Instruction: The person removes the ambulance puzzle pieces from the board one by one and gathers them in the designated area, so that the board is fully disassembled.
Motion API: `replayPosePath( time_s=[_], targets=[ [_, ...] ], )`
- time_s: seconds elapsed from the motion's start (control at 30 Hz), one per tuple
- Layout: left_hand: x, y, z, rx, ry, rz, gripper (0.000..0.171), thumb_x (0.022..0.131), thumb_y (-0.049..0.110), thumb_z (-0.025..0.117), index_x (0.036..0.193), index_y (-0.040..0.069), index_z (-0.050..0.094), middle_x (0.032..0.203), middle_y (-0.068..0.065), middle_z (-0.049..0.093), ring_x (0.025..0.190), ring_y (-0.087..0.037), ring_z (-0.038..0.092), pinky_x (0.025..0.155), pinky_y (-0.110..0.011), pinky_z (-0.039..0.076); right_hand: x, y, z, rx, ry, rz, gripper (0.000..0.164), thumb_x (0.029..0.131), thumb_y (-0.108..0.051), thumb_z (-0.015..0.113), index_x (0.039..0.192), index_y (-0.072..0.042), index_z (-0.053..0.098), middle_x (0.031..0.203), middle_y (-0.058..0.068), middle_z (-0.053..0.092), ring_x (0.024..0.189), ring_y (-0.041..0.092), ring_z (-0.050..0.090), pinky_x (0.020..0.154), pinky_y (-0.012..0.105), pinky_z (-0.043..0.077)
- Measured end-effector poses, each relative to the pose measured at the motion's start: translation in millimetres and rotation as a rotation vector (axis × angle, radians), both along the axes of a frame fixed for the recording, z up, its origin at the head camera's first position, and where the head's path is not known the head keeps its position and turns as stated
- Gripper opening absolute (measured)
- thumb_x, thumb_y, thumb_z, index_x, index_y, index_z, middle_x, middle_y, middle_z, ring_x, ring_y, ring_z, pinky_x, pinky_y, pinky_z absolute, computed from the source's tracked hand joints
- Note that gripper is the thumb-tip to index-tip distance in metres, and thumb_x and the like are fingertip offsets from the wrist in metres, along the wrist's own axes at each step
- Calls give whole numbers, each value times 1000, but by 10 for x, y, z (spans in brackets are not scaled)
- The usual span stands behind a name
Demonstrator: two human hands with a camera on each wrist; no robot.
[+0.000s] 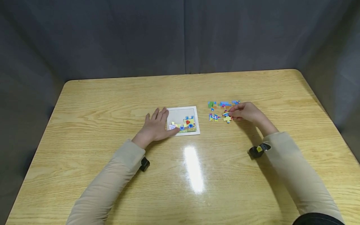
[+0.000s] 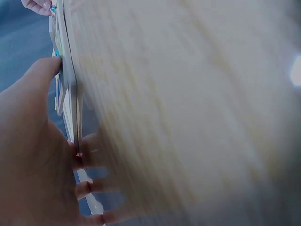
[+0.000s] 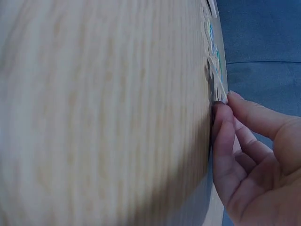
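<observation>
A white puzzle frame (image 1: pixel 198 125) lies mid-table, with several joined jigsaw pieces (image 1: pixel 189 123) along its lower and right part. My left hand (image 1: pixel 156 127) rests at the frame's left side with fingers spread, its thumb (image 2: pixel 44 70) lying over the lower pieces. To the right of the frame, my right hand (image 1: pixel 246 112) pinches a jigsaw piece (image 1: pixel 226 114) between thumb and fingertips. In the right wrist view that piece (image 3: pixel 218 80) is tilted, one edge raised, close over the table. A yellow piece (image 1: pixel 227 119) lies right below it in the head view.
Several loose pieces lie around the right hand: a green one (image 1: pixel 212 105), a blue and orange one (image 1: pixel 225 104), one with eyes (image 1: pixel 214 117), and a blue one (image 1: pixel 235 102) at the back. The wooden table (image 1: pixel 112 103) ends at dark curtains (image 1: pixel 126 40).
</observation>
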State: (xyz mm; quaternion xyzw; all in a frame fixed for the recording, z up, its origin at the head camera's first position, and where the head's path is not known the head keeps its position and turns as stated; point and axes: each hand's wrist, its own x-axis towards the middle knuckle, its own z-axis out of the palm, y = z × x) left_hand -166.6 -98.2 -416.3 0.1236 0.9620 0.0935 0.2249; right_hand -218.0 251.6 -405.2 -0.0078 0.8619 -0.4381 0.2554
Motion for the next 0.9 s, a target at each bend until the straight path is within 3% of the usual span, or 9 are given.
replayPosePath(
  time_s=[0.27, 0.57, 0.77, 0.9],
  targets=[
    [-16, 5, 5, -11, -5, 2, 96, 89, 70, 36, 155, 11, 0, 163, -5, -5, 151, -29, -5, 119, -59, 1, -24, 33, 18, -80, -46, -24, 36, 97, -11, 53, 123, 14, 53, 80, -13, 65, 73, -2, 63, 71, 16, 55],
    [-5, 0, 11, 7, -11, 10, 96, 89, 70, 37, 155, 11, 0, 163, -5, -5, 151, -29, -6, 119, -59, -1, -25, 47, 93, -112, -88, -35, 44, 99, -16, 51, 129, 15, 49, 80, -13, 69, 73, -2, 66, 72, 15, 55],
    [4, 1, 12, 10, -4, 8, 96, 89, 70, 36, 155, 11, 1, 163, -5, -4, 151, -29, -5, 119, -59, 0, -17, 38, 156, -73, -74, -30, 42, 98, -18, 52, 125, 15, 51, 80, -12, 69, 73, -2, 65, 72, 16, 56],
    [7, 2, 13, 10, -2, 7, 95, 89, 70, 35, 155, 11, 0, 163, -5, -4, 151, -29, -6, 119, -59, 0, 6, -47, 215, -49, -23, -12, 39, 99, -17, 51, 125, 13, 52, 90, -6, 71, 74, -2, 64, 72, 18, 56]
  ],
)
